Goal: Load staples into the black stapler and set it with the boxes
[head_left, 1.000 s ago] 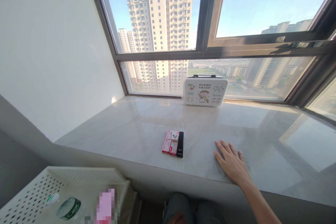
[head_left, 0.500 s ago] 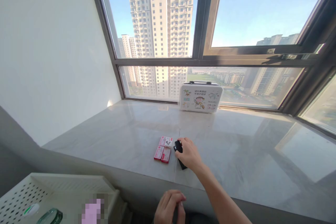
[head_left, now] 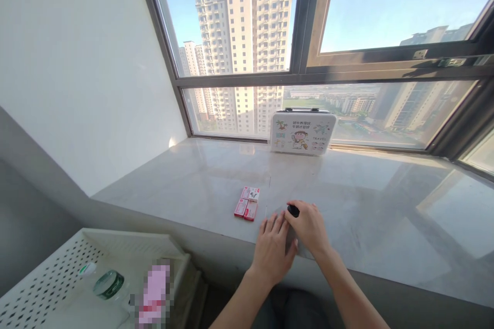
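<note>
Pale sill (head_left: 200,180), stapler (head_left: 293,211) inside right hand (head_left: 312,225)

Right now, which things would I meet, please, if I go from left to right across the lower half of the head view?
Crate → boxes → left hand → right hand, with its fingers around the black object.

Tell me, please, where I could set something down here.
The ledge is bare between the wall and small boxes, and right of the right hand. Crowded: around that hand, the left hand and the black object.
</note>
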Tool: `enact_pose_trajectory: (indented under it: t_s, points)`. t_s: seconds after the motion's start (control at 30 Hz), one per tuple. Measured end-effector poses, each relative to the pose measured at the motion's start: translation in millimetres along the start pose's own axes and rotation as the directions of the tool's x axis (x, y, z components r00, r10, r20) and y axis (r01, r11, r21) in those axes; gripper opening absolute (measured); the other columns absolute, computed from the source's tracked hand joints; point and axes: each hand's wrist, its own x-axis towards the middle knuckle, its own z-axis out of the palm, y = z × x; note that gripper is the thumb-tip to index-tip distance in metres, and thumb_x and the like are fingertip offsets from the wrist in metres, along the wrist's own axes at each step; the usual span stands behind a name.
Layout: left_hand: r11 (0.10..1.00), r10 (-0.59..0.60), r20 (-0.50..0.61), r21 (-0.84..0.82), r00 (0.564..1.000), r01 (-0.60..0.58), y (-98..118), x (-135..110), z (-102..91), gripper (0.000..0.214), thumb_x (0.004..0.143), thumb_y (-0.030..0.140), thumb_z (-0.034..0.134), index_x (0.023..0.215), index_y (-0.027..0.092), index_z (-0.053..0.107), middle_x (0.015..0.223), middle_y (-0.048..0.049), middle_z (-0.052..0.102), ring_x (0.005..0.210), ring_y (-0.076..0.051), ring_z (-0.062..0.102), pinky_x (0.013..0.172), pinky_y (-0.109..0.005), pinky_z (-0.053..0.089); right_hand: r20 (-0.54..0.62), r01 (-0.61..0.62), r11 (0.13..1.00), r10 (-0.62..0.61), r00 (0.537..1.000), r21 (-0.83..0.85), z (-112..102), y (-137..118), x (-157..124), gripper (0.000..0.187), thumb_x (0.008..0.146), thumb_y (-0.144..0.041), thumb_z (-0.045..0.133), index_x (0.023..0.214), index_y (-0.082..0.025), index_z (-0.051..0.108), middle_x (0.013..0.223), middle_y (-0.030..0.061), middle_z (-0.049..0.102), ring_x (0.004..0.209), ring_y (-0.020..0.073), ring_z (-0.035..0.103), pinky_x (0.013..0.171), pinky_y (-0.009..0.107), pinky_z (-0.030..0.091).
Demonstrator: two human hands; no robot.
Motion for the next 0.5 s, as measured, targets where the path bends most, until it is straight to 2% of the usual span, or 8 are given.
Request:
enact_pose_trajectory:
  t_s: [0.1,0.17,0.27,0.33,0.4,0.47,0.5]
  points:
    - [1.000,0.020,-0.001,0.007,1.000,-0.020,3.8,-1.3,-0.4,0.054,0.099,0.044,0.044,0.151,0.029,0.039,0.156,-0.0014,0.040,0.142,-0.027,0.034,0.119,-0.050,0.026,-0.012,-0.027,0.999,0.027,1.000,-0.024,1.1,-3.8,4.2,0.030,0.088,-0.031,0.057,0.113,-0.026,0.073,0.110,0.0077,0.072,0.103,0.0277,0.065,0.110,0.047,0.032]
    - [1.000,0.015,-0.004,0.018,1.000,-0.015,4.7,-0.1,1.7,0.056,0.099,0.046,0.043,0.153,0.030,0.037,0.156,-0.0014,0.040,0.142,-0.027,0.035,0.119,-0.051,0.026,-0.030,-0.064,0.998,0.065,0.997,0.021,-1.3,-3.8,9.3,0.031,0.087,-0.036,0.059,0.112,-0.026,0.074,0.110,0.0081,0.073,0.103,0.0286,0.066,0.103,0.045,0.040]
    - [0.999,-0.018,-0.016,0.047,1.000,0.018,2.2,2.5,7.0,0.061,0.098,0.048,0.045,0.155,0.028,0.034,0.158,-0.0034,0.038,0.141,-0.029,0.036,0.118,-0.051,0.028,-0.088,-0.189,0.940,0.221,0.971,0.284,-9.3,6.6,19.8,0.035,0.083,-0.045,0.065,0.109,-0.024,0.076,0.101,0.0075,0.075,0.096,0.0286,0.068,0.091,0.040,0.049]
    - [0.998,-0.033,-0.023,0.045,0.999,0.034,-0.1,3.5,10.0,0.063,0.098,0.050,0.045,0.155,0.027,0.033,0.159,-0.0043,0.036,0.142,-0.029,0.035,0.118,-0.051,0.028,-0.119,-0.251,0.779,0.383,0.916,0.575,-16.1,23.5,24.8,0.044,0.079,-0.051,0.069,0.109,-0.020,0.075,0.101,0.0086,0.075,0.097,0.0288,0.068,0.086,0.039,0.053]
    - [0.999,-0.036,-0.026,0.026,0.999,0.036,-1.1,3.6,12.0,0.064,0.098,0.051,0.044,0.155,0.027,0.032,0.160,-0.0042,0.034,0.142,-0.029,0.035,0.118,-0.051,0.028,-0.108,-0.223,0.525,0.526,0.843,0.821,-22.3,47.6,23.8,0.052,0.078,-0.054,0.069,0.114,-0.017,0.071,0.112,0.0111,0.072,0.108,0.0305,0.066,0.084,0.039,0.056]
    - [0.999,-0.040,-0.028,0.010,0.999,0.040,-0.2,3.6,12.8,0.063,0.098,0.051,0.044,0.155,0.028,0.032,0.160,-0.0038,0.033,0.143,-0.029,0.034,0.119,-0.051,0.026,-0.040,-0.181,0.299,0.606,0.794,0.937,-26.9,75.0,14.6,0.050,0.084,-0.055,0.063,0.118,-0.018,0.065,0.123,0.0123,0.068,0.117,0.0315,0.062,0.086,0.043,0.058]
    - [0.999,-0.041,-0.030,0.005,0.999,0.041,0.6,3.9,12.7,0.063,0.097,0.051,0.044,0.155,0.028,0.032,0.160,-0.0039,0.033,0.143,-0.029,0.034,0.119,-0.052,0.026,0.006,-0.184,0.221,0.623,0.782,0.958,-28.9,88.2,7.2,0.046,0.087,-0.055,0.059,0.116,-0.019,0.063,0.125,0.0123,0.066,0.120,0.0310,0.061,0.089,0.045,0.058]
